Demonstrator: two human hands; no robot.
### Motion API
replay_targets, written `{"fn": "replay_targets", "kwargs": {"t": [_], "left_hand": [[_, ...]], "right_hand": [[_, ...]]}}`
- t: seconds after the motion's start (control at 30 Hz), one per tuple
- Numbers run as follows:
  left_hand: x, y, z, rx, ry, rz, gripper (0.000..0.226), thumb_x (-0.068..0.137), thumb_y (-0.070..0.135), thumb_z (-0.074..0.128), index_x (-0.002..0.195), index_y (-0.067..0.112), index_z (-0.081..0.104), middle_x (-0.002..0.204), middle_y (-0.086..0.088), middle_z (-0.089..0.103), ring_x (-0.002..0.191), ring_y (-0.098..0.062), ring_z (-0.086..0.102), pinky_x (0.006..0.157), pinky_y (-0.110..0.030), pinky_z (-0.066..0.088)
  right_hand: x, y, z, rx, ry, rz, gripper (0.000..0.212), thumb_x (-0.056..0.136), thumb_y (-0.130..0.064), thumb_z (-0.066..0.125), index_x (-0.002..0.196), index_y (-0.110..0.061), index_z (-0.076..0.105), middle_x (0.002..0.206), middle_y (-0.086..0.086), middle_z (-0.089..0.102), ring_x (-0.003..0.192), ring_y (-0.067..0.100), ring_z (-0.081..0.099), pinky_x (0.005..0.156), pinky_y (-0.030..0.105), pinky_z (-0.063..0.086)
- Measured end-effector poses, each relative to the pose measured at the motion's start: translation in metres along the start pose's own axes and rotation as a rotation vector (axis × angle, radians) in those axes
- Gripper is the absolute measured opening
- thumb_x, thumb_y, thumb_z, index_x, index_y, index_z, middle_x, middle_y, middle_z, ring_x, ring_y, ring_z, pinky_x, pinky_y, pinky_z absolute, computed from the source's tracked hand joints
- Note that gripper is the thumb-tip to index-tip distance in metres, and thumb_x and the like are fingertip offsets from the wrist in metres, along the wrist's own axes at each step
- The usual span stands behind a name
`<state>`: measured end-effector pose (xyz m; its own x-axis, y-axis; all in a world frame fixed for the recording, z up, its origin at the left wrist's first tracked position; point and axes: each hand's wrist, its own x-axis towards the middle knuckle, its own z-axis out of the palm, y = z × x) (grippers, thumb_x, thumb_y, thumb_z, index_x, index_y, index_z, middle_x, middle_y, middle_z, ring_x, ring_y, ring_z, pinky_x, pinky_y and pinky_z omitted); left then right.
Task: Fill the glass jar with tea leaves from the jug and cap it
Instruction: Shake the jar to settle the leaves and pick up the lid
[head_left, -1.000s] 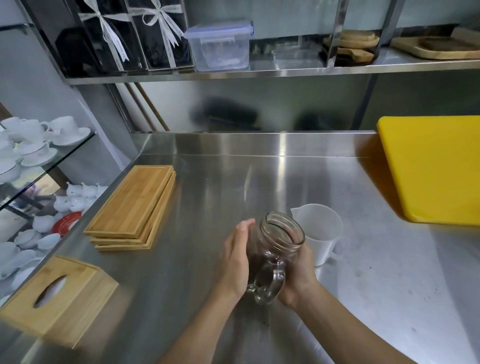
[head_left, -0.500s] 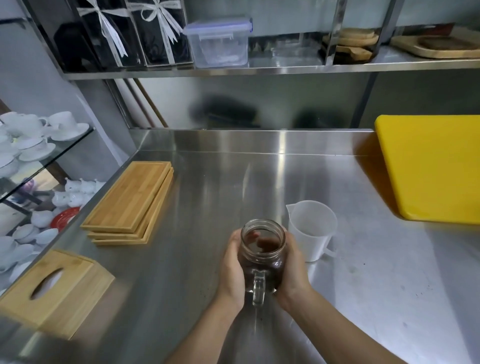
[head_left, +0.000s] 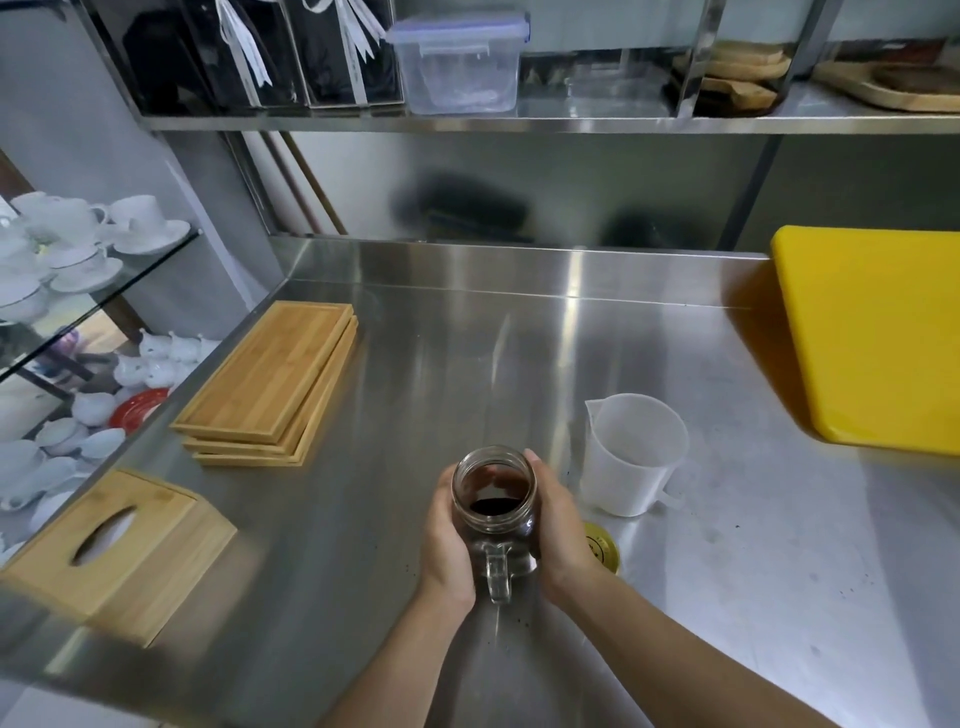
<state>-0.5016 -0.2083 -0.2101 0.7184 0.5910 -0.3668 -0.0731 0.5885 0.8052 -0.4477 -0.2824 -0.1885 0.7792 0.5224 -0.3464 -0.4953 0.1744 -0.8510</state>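
Observation:
A glass jar (head_left: 493, 499) with a handle stands upright on the steel counter, its handle towards me and its mouth uncovered. Dark tea leaves lie in its bottom. My left hand (head_left: 448, 540) cups its left side and my right hand (head_left: 558, 530) cups its right side. The white plastic jug (head_left: 631, 454) stands just right of the jar and looks empty. A yellow metal lid (head_left: 602, 551) lies flat on the counter, partly hidden behind my right wrist.
A stack of bamboo trays (head_left: 275, 384) lies at the left. A wooden tissue box (head_left: 114, 551) sits at the front left edge. A yellow cutting board (head_left: 872, 338) covers the right side. A shelf (head_left: 467, 122) hangs above; cups (head_left: 67, 244) stand beyond the counter's left edge.
The jar went from tilted and lifted to upright on the counter. My left hand closed onto its side. The yellow lid came into view behind my right wrist.

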Motion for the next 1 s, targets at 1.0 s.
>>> {"fn": "replay_targets", "kwargs": {"t": [1.0], "left_hand": [[0.011, -0.014, -0.016, 0.126, 0.081, 0.089, 0.037, 0.090, 0.030, 0.044, 0.096, 0.003, 0.068, 0.088, -0.016, 0.069, 0.088, -0.033, 0.059, 0.080, -0.040, 0.046]], "right_hand": [[0.005, -0.011, -0.087, -1.724, -0.263, -0.143, 0.080, 0.073, -0.052, 0.069, 0.140, -0.026, 0.033, 0.139, 0.002, 0.039, 0.129, 0.024, 0.032, 0.106, 0.037, 0.024]]}}
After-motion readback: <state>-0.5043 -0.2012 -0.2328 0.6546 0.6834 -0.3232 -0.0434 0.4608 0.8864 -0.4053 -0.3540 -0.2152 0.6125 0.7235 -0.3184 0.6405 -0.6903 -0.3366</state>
